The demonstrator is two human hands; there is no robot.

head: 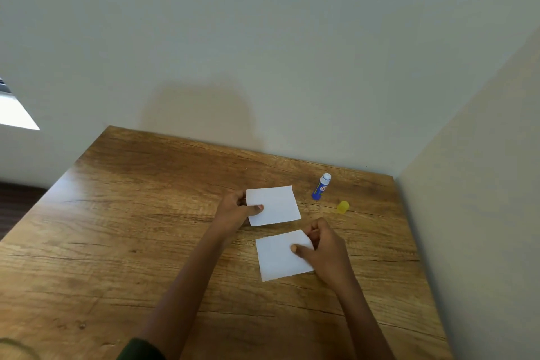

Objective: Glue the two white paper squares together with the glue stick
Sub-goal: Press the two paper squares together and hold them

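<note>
Two paper squares: far square (pixel 274 204) and near square (pixel 282 257), just apart, toward the table's (pixel 146 213) far right corner.
Left hand (pixel 233 209): pinches far square's left edge.
Right hand (pixel 327 245): pinches near square's right edge.
Glue stick (pixel 320 186): uncapped, nearer that corner.
Yellow cap (pixel 343 206): beside it.

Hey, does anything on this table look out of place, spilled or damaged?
Nothing spilled or torn. The one oddity: the glue stick stands uncapped, its yellow cap sitting apart on the table. The left hand pinches the far paper square, the right hand the near paper square; both look undamaged.
</note>
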